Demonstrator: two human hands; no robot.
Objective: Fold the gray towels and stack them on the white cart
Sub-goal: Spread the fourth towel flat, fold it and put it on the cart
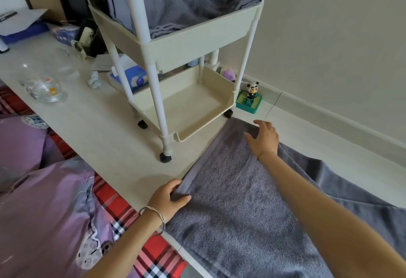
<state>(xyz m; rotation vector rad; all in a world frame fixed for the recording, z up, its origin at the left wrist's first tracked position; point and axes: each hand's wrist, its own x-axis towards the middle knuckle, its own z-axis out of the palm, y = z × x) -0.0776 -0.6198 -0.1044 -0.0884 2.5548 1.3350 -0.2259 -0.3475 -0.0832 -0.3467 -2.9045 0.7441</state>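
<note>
A gray towel (232,207) lies spread over the pale counter at the lower right, folded over on itself with another gray layer (356,192) showing beneath at the right. My left hand (168,198) pinches the towel's near left corner between thumb and fingers. My right hand (264,138) rests flat on the far corner, fingers spread. The white cart (197,49) stands on wheels just beyond the towel. Its upper tray holds folded gray towels (175,3); its bottom tray (186,106) has nothing in it.
A panda figurine on a green base (249,99) stands right of the cart by the wall. Left of the cart are a tissue pack (134,77), glass dishes (45,88) and assorted clutter. Purple and red plaid bedding (55,200) lies below the counter edge.
</note>
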